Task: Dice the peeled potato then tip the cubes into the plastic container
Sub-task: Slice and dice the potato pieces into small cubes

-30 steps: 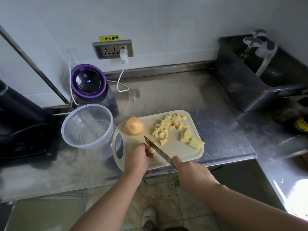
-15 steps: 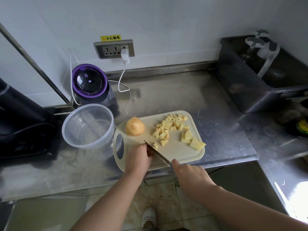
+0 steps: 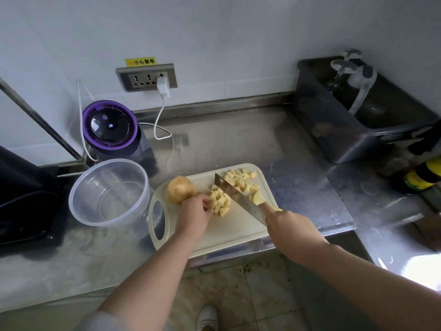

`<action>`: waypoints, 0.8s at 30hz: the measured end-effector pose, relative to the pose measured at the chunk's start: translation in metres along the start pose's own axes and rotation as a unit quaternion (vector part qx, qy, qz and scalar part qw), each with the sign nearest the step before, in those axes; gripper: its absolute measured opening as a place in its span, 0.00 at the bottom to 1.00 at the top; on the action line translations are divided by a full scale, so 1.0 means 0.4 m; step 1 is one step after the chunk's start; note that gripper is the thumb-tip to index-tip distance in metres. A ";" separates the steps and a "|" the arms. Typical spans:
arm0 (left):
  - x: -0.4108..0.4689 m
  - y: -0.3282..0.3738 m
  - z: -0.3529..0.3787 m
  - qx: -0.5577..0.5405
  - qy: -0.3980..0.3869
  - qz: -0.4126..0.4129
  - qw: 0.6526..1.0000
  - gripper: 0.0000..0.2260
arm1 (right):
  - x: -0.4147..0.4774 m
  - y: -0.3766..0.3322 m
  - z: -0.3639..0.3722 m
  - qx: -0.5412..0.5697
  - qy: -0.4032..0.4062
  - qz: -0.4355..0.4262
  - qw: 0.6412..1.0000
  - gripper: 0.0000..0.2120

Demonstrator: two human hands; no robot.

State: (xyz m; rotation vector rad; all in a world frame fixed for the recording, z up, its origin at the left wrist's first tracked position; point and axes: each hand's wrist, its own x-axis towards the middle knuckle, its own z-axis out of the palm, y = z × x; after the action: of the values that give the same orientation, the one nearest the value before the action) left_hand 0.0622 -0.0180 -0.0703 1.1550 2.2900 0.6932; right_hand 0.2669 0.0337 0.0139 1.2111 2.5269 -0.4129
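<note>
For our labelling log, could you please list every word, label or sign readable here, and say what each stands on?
"小心触电": yellow sticker above the socket.
Bottle label, far right: too blurred to read.
Marks on the purple appliance lid: too small to read.

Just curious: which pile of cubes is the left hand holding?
The near pile, left of the knife, against the left hand; the far pile lies beyond the blade.

Open counter (image 3: 238, 139) behind the cutting board (image 3: 229, 232); plastic container (image 3: 112, 219) just beside its left, grey tub (image 3: 334, 139) right.
</note>
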 end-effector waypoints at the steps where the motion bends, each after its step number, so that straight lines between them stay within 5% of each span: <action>1: -0.002 0.000 -0.005 -0.009 -0.007 -0.002 1.000 0.13 | 0.002 0.007 -0.003 0.003 0.008 0.006 1.000 0.20; 7: -0.022 0.035 -0.036 0.084 0.002 0.089 0.992 0.10 | -0.004 0.054 -0.037 0.012 0.059 0.040 0.997 0.11; 11: 0.005 0.125 0.009 0.141 -0.086 0.196 0.967 0.17 | -0.020 0.078 -0.064 0.017 0.072 0.068 0.995 0.07; 15: 0.046 0.215 0.056 0.320 -0.193 0.302 0.877 0.26 | -0.035 0.107 -0.074 0.015 0.088 0.097 0.991 0.08; 18: 0.061 0.269 0.059 0.429 -0.213 0.346 0.807 0.23 | -0.044 0.123 -0.071 0.017 0.090 0.103 0.990 0.11; 24: 0.068 0.280 0.061 0.516 -0.180 0.382 0.745 0.18 | -0.063 0.131 -0.062 0.029 0.082 0.104 0.991 0.06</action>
State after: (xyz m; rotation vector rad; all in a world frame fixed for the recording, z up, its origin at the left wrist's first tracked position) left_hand 0.1282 0.0675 -0.0237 2.5013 1.7100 -0.7070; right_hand 0.3197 0.0573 0.0399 1.5716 2.5011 -0.3526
